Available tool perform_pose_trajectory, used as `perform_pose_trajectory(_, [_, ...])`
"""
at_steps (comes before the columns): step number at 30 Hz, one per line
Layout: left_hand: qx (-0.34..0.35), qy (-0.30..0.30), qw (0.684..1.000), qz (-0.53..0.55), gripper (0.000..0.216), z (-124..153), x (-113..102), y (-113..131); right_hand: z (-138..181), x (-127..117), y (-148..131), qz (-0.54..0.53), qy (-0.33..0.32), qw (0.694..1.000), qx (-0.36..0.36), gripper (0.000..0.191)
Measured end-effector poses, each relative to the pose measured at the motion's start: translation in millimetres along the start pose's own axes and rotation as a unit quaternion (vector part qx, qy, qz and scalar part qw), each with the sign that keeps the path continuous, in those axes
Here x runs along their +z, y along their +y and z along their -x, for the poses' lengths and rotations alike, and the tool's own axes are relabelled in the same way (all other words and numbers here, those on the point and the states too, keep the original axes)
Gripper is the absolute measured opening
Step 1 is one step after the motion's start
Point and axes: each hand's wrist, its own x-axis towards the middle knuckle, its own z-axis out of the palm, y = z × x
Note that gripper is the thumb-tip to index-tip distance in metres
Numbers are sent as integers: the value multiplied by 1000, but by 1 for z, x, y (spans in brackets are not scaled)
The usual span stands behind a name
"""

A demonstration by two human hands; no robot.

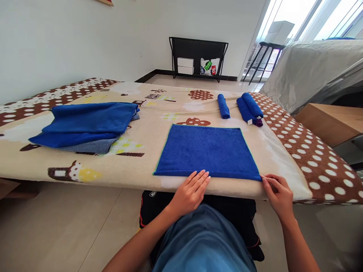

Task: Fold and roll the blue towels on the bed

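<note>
A blue towel [207, 151] lies flat on the patterned bed cover [153, 113], its near edge along the bed's front. My left hand [190, 192] rests with fingers stretched out, their tips on the towel's near edge by the middle. At the towel's near right corner my right hand [278, 192] has its fingertips pinched on the corner. Three rolled blue towels lie at the far right: one [223, 106] alone, two [250, 107] side by side.
A pile of unfolded blue towels [87, 124] sits on the left of the bed. Beyond the bed stand a black rack [198, 56] against the wall and a black stool [262, 56]. A covered sofa [314, 68] and wooden table [331, 121] are right.
</note>
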Motion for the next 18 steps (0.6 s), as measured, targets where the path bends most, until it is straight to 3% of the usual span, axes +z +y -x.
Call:
perform_pose_trajectory(8, [0, -39, 999, -6, 54, -33, 15, 16, 0, -1, -7, 81, 17, 996, -33, 26])
perform_pose_trajectory(11, [-4, -38, 999, -5, 53, -34, 17, 17, -1, -1, -27, 166, 59, 984, -32, 24])
perform_pose_trajectory(13, [-4, -38, 999, 0, 53, -34, 16, 17, -2, 3, -50, 167, 71, 982, -48, 30])
perform_pose_trajectory(15, [-4, -37, 999, 3, 53, -34, 15, 16, -2, 10, -78, 116, 40, 988, -92, 50])
perform_pose_trajectory(18, [-5, -35, 999, 10, 52, -33, 17, 15, -3, 29, -120, 14, -84, 977, -193, 70])
